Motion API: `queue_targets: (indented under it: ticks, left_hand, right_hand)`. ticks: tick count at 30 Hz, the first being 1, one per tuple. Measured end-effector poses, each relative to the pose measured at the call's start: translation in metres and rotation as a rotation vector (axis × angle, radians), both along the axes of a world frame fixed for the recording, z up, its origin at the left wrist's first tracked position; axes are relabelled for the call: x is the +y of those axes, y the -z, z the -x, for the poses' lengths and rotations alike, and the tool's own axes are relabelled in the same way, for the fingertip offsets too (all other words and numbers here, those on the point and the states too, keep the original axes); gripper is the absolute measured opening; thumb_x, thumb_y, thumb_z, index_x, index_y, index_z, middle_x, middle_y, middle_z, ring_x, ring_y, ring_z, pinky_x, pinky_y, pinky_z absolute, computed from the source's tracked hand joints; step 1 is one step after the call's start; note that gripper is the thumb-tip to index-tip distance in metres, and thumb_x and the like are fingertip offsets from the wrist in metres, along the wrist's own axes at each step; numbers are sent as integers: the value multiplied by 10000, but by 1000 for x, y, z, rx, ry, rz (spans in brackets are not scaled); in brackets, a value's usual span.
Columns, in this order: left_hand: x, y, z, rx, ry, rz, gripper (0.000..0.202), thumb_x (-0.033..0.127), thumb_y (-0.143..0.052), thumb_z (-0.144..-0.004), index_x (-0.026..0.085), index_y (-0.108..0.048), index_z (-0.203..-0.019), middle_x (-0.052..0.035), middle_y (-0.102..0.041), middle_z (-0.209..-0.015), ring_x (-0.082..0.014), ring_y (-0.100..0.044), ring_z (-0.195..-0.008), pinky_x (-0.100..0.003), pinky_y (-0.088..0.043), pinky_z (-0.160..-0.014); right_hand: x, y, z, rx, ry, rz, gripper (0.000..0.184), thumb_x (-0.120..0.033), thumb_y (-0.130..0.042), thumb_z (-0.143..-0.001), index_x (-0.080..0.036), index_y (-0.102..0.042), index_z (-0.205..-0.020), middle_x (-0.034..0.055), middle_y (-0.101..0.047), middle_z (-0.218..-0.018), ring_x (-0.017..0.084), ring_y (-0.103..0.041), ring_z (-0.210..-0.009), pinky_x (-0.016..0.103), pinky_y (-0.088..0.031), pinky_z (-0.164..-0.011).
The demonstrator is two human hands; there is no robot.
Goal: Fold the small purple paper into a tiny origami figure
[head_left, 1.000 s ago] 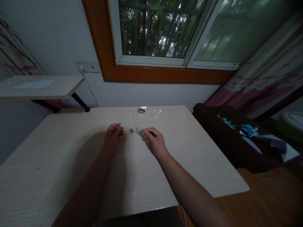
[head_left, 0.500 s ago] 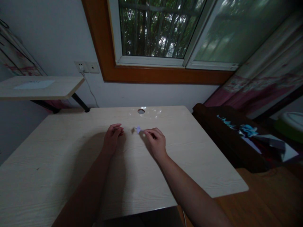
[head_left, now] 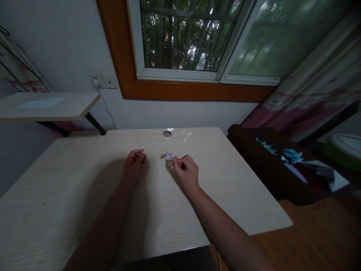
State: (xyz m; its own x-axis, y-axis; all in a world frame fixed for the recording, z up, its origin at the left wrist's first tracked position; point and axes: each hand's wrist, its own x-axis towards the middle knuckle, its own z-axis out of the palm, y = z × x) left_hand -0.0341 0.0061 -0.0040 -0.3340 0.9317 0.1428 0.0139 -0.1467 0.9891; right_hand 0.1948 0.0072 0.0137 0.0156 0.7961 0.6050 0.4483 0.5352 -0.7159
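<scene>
Pinched between the thumb and fingertips of my right hand [head_left: 186, 171] is a thin stick with a small pale purple piece [head_left: 169, 155] on it. The stick points up and to the left, and its dark tip shows past the purple piece. What the piece is made of is too small to make out. My left hand [head_left: 135, 160] rests to the left of it, apart from the stick, fingers loosely bent with nothing visible in them. Both hands are over the light wooden table [head_left: 166, 207], and their shadows fall on it.
A round cable hole [head_left: 167, 133] is near the table's back edge. At the left, a raised shelf [head_left: 81, 103] stands on black legs, with a white sheet [head_left: 41, 102] on top. A dark brown sofa [head_left: 254, 162] with loose items on it stands to the right, beyond the table edge.
My right hand has shifted slightly right with the stick. The purple piece has turned, and the stick now slants up to the left. My left hand has hardly moved.
</scene>
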Motion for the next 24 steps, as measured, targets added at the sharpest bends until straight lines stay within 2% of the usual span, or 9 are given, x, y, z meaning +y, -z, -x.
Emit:
queue_targets:
  ticks: [6, 11, 17, 24]
  left_hand:
    - [-2, -3, -1, 24, 12, 11, 314, 423, -642, -837, 190, -638, -1047, -37, -663, -880, -157, -636, -816, -316, -525, -786]
    - [-5, -6, -3, 45, 28, 2, 301, 417, -639, -842, 191, -639, -1041, -35, -672, -875, -153, -635, -805, -311, -520, -785]
    - [-3, 0, -3, 103, 56, 8, 311, 421, -636, -845, 182, -639, -1044, -40, -682, -875, -158, -638, -793, -307, -514, -771]
    - [-4, 2, 0, 184, 62, 26, 296, 424, -600, -870, 181, -655, -1030, -45, -692, -897, -168, -654, -825, -305, -515, -789]
  right_hand:
    - [6, -15, -13, -86, 28, 52, 152, -213, -648, -828, -202, -628, -678, -17, -540, -647, 142, -522, -616, 272, -396, -602]
    - [11, -25, -50, -272, 74, 33, 168, -242, -631, -850, -194, -630, -689, -6, -544, -674, 139, -526, -626, 267, -389, -598]
    - [10, -12, -101, -502, 232, 19, 190, -278, -606, -884, -180, -657, -729, 15, -565, -704, 140, -541, -617, 268, -389, -598]
    - [1, 3, -106, -652, 271, 49, 247, -326, -568, -929, -185, -711, -786, 35, -635, -749, 132, -579, -625, 250, -377, -590]
